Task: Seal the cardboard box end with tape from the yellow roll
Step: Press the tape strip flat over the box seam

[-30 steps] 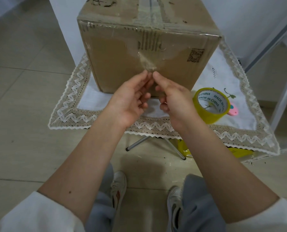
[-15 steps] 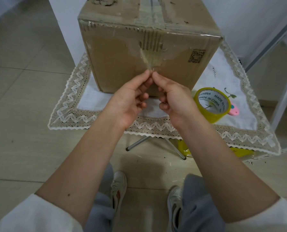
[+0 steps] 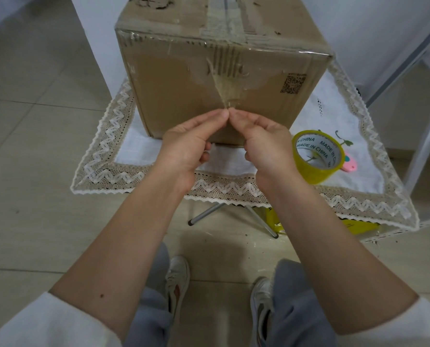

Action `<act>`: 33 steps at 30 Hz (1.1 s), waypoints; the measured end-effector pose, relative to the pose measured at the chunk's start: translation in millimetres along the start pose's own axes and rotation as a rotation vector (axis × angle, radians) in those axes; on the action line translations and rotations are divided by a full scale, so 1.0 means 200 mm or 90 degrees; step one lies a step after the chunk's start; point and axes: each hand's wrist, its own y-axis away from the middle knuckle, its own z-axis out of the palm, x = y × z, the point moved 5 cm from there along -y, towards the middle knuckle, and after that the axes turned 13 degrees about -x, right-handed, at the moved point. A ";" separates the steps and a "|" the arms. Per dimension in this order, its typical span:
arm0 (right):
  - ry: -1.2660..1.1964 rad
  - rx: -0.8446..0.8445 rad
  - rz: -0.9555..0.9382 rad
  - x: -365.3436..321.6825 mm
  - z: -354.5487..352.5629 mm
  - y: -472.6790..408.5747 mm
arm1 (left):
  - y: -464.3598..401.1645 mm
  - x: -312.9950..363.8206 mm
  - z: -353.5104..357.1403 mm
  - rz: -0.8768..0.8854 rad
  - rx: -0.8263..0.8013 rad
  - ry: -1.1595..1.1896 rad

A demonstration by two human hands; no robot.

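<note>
A brown cardboard box (image 3: 174, 96) stands on a small cloth-covered table, its near side facing me. A strip of clear tape (image 3: 227, 90) runs over the top seam and down this side, narrowing to a twisted loose end. My left hand (image 3: 191, 146) and my right hand (image 3: 266, 146) meet fingertip to fingertip at that lower end, both pinching it just in front of the box. The yellow tape roll (image 3: 316, 156) lies on the cloth to the right of my right hand, untouched.
A white cloth with lace trim (image 3: 108, 156) covers the table. A pink object (image 3: 349, 164) peeks out behind the roll. Metal table legs (image 3: 206, 214) and yellow packaging (image 3: 356, 225) sit beneath. A metal frame (image 3: 424, 136) stands right. My shoes (image 3: 176, 279) rest on tiled floor.
Both hands stayed pinched together on the tape end, with the fingertips now more pointed; the tape looks narrower and more twisted. The roll has not moved.
</note>
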 end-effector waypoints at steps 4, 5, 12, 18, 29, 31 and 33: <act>0.009 0.001 -0.012 0.00 -0.01 0.00 | 0.00 0.00 0.00 0.005 -0.002 -0.007; 0.009 0.003 -0.018 0.00 -0.01 0.00 | 0.00 0.00 0.00 0.017 0.011 -0.014; -0.016 0.024 -0.051 0.01 0.01 -0.01 | 0.03 0.05 0.01 0.139 0.082 -0.039; -0.019 0.023 -0.057 0.01 0.01 -0.02 | 0.02 0.06 0.00 0.138 0.090 -0.068; -0.022 0.074 -0.058 0.02 0.04 -0.05 | -0.01 0.09 -0.04 0.282 0.175 -0.249; -0.020 0.080 -0.058 0.02 0.04 -0.06 | -0.02 0.09 -0.04 0.268 0.184 -0.252; -0.011 0.090 -0.055 0.02 0.04 -0.06 | -0.03 0.09 -0.05 0.250 0.198 -0.257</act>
